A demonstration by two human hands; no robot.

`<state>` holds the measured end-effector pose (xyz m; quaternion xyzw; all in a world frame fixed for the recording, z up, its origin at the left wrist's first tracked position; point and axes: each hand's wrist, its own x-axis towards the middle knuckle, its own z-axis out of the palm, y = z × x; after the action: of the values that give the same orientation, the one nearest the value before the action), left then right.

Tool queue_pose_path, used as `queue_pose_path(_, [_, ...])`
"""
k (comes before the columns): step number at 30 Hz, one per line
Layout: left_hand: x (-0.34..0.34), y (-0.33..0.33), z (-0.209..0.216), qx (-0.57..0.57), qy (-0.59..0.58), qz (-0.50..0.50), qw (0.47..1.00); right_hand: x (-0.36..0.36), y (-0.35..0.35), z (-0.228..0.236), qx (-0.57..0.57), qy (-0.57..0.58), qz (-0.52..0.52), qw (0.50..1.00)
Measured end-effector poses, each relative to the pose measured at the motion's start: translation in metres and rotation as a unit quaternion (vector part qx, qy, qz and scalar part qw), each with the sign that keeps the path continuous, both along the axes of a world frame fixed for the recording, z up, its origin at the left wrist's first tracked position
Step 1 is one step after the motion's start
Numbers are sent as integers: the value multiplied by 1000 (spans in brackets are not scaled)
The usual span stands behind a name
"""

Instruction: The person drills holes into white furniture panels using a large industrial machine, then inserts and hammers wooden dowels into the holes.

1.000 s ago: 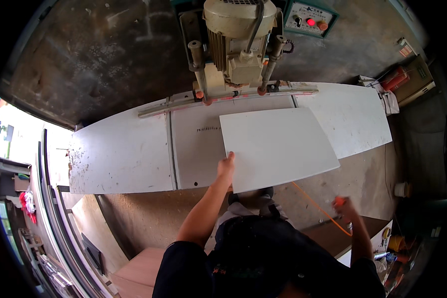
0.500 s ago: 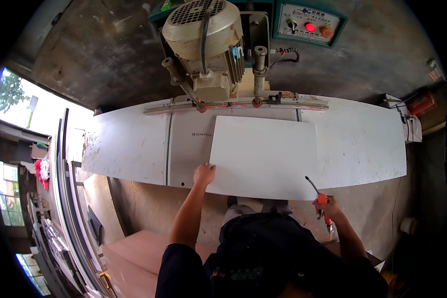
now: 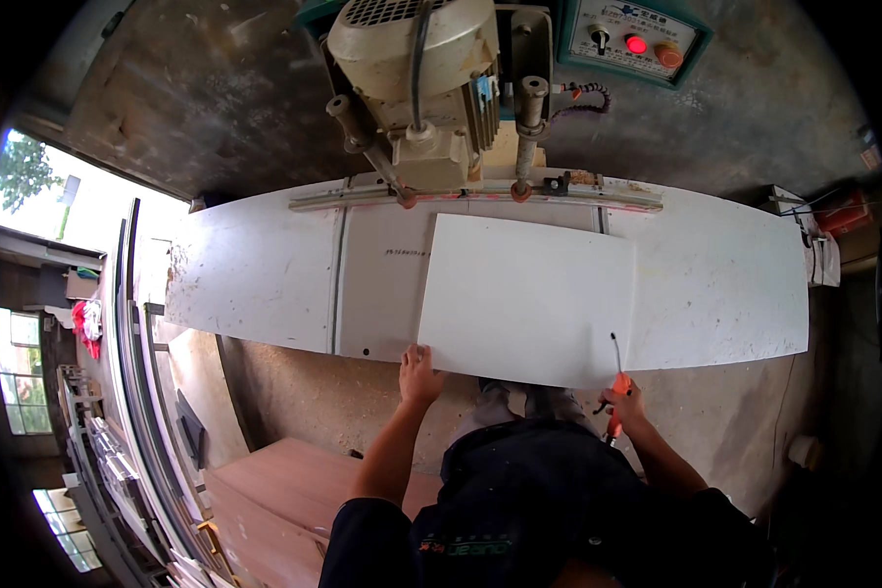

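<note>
A white rectangular panel (image 3: 529, 294) lies slightly turned on the machine's table, its near edge jutting past the table's front. My left hand (image 3: 419, 374) grips the panel at its near left corner. In my right hand (image 3: 627, 400), fingers wrapped round it, is an orange air blow gun (image 3: 621, 385) with a thin dark nozzle. The nozzle tip points away from me, over the panel's near right part. The underside of the panel and part of my left fingers are hidden.
Behind the panel runs a metal fence (image 3: 559, 199) below a motor head (image 3: 412, 59) with two clamp posts. A control box (image 3: 637, 39) with a lit red button hangs at the upper right. Long profiles (image 3: 132, 392) lean at left; a brown board (image 3: 284, 500) lies behind me, lower left.
My left hand has slid from the panel's left edge to its near left corner. The panel has turned slightly clockwise. The blow gun has moved left and points straighter ahead.
</note>
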<state>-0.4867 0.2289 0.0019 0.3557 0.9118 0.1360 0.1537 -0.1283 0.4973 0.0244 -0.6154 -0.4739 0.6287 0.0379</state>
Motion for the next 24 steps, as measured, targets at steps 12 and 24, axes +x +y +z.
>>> queue_pose_path(12, [-32,11,-2,50,22,20,998,-72,31,12,32,27,-57,998])
queue_pose_path(24, [-33,14,-12,93,47,21,994,-68,43,-1,27,24,-51,998])
